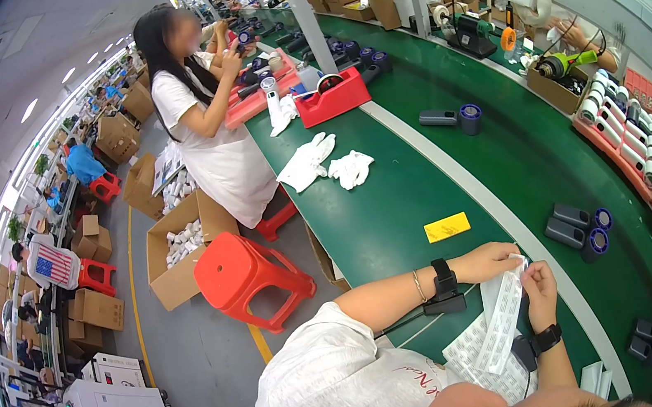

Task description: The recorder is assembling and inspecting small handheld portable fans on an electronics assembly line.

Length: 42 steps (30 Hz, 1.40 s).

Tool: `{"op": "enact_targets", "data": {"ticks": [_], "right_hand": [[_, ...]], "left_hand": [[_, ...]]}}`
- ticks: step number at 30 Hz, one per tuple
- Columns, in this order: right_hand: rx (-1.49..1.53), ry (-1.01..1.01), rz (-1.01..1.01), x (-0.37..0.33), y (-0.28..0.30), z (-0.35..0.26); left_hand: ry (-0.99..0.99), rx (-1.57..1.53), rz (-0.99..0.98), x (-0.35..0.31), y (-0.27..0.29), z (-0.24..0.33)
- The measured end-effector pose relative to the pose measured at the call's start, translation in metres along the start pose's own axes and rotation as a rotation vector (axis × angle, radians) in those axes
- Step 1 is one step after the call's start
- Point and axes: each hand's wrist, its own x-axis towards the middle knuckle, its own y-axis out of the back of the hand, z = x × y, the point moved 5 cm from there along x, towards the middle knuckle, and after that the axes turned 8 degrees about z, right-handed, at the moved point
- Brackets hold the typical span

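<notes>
In the lower right of the frame, the left hand (487, 261) and the right hand (540, 290) meet at the upper end of a white label strip (502, 320). The fingertips of both hands are closed on this end in a pinch, but which finger carries the edge is too small to tell. The strip hangs down from there toward the lower edge of the frame, over wider printed sheets (465, 348) of the same pale colour.

The step in hand seems to be the separating of a small label from its backing. To do it well, I would let one hand keep the strip steady and firm, while the other lifts only a corner and pulls slowly at a low angle, so that the label does not curl or tear. It is better to touch only the edge, because the adhesive side can lose its stick from the skin. The loose lower part should stay flat, so it does not catch on the black wrist strap (443, 279). The green tabletop (392, 202), near the yellow card (447, 227), could give useful support.
</notes>
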Motion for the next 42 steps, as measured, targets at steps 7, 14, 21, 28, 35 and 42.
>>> {"op": "enact_targets", "data": {"ticks": [7, 14, 21, 28, 35, 42], "right_hand": [[0.034, -0.014, 0.026, 0.01, -0.004, 0.012], [0.078, -0.042, 0.187, 0.028, 0.017, 0.012], [-0.028, -0.011, -0.003, 0.014, -0.006, -0.017], [-0.125, 0.042, -0.053, 0.009, -0.013, -0.016], [-0.119, 0.029, -0.064, 0.015, -0.016, -0.012], [-0.196, 0.155, 0.067, 0.02, -0.015, -0.017]], "left_hand": [[0.079, 0.005, 0.01, 0.004, 0.004, -0.025], [0.068, -0.013, 0.093, 0.013, 0.016, -0.021], [0.186, -0.08, 0.087, 0.008, 0.017, -0.029], [0.202, -0.149, 0.055, 0.005, 0.014, -0.013], [0.191, -0.159, 0.051, 0.006, 0.02, -0.023], [0.154, -0.238, 0.077, 0.009, 0.023, -0.03]]}}
